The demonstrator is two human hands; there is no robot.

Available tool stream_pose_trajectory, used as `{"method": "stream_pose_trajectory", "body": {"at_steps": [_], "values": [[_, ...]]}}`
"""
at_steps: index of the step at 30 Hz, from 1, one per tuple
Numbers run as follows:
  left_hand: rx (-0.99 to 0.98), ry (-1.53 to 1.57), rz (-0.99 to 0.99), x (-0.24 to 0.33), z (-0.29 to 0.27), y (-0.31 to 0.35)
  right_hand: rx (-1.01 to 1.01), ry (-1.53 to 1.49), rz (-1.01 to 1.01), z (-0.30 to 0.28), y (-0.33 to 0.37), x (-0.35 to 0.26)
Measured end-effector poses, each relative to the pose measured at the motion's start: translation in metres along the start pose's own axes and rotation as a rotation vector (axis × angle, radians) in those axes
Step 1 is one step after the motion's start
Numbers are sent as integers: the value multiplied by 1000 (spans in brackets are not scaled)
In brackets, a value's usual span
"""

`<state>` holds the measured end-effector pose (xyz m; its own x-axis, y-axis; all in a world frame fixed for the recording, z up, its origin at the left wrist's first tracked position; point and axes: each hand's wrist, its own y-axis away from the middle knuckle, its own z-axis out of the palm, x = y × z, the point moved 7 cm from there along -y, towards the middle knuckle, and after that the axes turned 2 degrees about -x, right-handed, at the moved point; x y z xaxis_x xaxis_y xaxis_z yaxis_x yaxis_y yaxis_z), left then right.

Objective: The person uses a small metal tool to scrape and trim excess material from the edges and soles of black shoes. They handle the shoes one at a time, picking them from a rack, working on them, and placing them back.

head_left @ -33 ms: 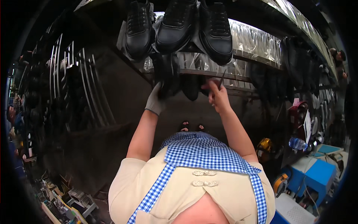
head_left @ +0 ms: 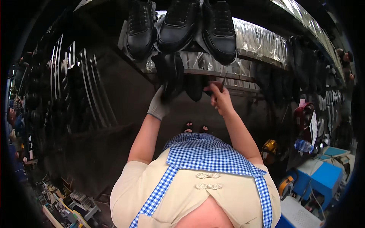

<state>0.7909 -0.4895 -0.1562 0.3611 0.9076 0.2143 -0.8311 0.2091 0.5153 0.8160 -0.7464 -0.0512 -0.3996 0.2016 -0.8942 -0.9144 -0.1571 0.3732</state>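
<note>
My left hand [head_left: 159,104], in a pale knitted glove, is closed on a black shoe [head_left: 173,76] on the lower level of the rack; the shoe hides its fingertips. My bare right hand [head_left: 222,99] is closed around a slim, dark, pointed tool [head_left: 224,78] that sticks up from the fist. Something dark red shows at its fingers, too blurred to name. Between my hands hangs the toe of another black shoe [head_left: 194,91]. Above them, three black lace-up shoes [head_left: 177,32] sit on the upper level, toes toward me.
The rack's dark bar [head_left: 218,76] runs behind my hands, with shiny clear film [head_left: 262,38] beyond. More dark shoes [head_left: 300,64] line the right side. A rack with metal rails [head_left: 87,83] stands left. Blue machine housing [head_left: 325,176] is at lower right.
My right hand and the pointed tool have shifted very slightly left. My left hand stays on the shoe.
</note>
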Motion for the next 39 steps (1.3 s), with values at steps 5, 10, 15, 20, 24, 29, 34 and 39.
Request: {"method": "stream_pose_trajectory", "body": {"at_steps": [5, 10, 15, 20, 24, 29, 34, 39], "values": [[120, 9, -289, -67, 50, 118, -104, 7, 69, -6, -2, 43], [158, -136, -416, -93, 9, 159, -139, -158, 246, -39, -9, 63], [155, -871, -33, -86, 30, 179, -156, -318, 267, -56, 1, 78], [191, -1932, 906, -48, 92, 214, -307, -433, 318, -76, 24, 81], [78, -2113, 1378, -54, 128, 248, -291, -468, 451, -86, 42, 91], [-1, -2071, 1594, -81, 129, 269, -628, -565, 283, -71, 57, 50], [-13, -2022, 1644, -98, 128, 275, -686, -591, 212, -89, 57, 57], [17, -2050, 1676, -103, 119, 268, -621, -638, 306, -109, 55, 82]]}}
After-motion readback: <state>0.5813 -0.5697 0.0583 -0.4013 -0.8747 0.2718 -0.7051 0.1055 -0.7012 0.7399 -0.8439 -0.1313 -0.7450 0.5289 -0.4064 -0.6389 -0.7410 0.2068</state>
